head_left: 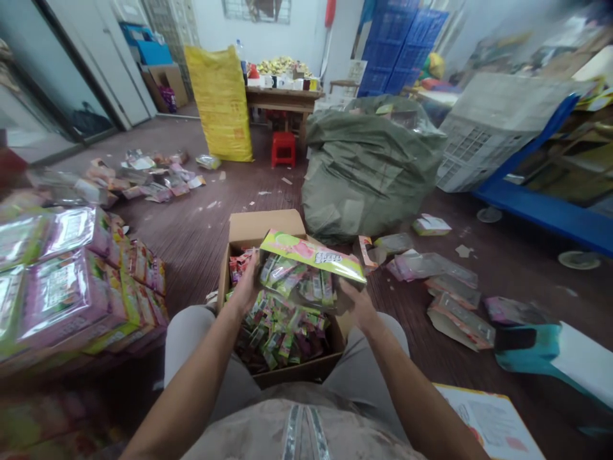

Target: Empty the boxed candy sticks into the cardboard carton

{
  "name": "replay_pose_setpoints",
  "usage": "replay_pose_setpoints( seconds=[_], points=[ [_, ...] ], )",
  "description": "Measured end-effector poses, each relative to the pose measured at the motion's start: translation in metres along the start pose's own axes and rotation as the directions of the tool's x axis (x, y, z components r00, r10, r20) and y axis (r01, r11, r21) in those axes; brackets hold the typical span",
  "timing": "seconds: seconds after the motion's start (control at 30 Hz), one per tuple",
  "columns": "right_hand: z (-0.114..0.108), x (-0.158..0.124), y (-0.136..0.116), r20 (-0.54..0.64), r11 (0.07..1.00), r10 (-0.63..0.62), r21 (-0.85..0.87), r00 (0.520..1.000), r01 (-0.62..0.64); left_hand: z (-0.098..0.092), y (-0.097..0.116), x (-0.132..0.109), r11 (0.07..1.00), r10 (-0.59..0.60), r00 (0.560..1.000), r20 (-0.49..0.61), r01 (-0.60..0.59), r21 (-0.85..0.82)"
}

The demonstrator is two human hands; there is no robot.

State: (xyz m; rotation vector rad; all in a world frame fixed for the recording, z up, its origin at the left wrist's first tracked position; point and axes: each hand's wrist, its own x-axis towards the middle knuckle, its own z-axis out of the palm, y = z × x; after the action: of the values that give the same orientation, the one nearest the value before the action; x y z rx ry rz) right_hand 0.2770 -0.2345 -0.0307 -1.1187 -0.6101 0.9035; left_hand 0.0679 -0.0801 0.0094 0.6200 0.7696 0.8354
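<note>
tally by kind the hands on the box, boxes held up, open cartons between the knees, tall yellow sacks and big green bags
Hands: 2, left hand and right hand
Held box: 1
Open carton: 1
Tall yellow sack: 1
Big green bag: 1
Total: 6

1. Display box (310, 267): glossy printed card, clear plastic window.
2. Carton (267, 225): matt brown cardboard.
3. Sachets (286, 335): shiny plastic film.
4. Stacked boxes (62, 287): glossy, light-catching surfaces.
5. Green sack (371, 172): dull, creased, plastic-looking sheet.
6. Yellow sack (219, 105): wrinkled, slight sheen.
7. Stool (283, 142): smooth red plastic.
8. Desk (285, 97): wood.
</note>
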Motion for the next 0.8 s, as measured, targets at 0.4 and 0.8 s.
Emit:
replay_pose_setpoints(
  seconds=[0.4, 0.8],
  points=[
    [0.01, 0.01, -0.012, 0.092, 0.954, -0.126, -0.262, 0.988, 0.146, 0.007, 0.005, -0.012, 0.999, 0.033, 0.999, -0.042, -0.034, -0.029],
    [-0.004, -0.002, 0.019, 0.002, 0.995, -0.001, -0.105, 1.0, 0.002, 0.009, 0.009, -0.009, 0.992, 0.086, 0.995, 0.053, -0.09, 0.087]
  ],
)
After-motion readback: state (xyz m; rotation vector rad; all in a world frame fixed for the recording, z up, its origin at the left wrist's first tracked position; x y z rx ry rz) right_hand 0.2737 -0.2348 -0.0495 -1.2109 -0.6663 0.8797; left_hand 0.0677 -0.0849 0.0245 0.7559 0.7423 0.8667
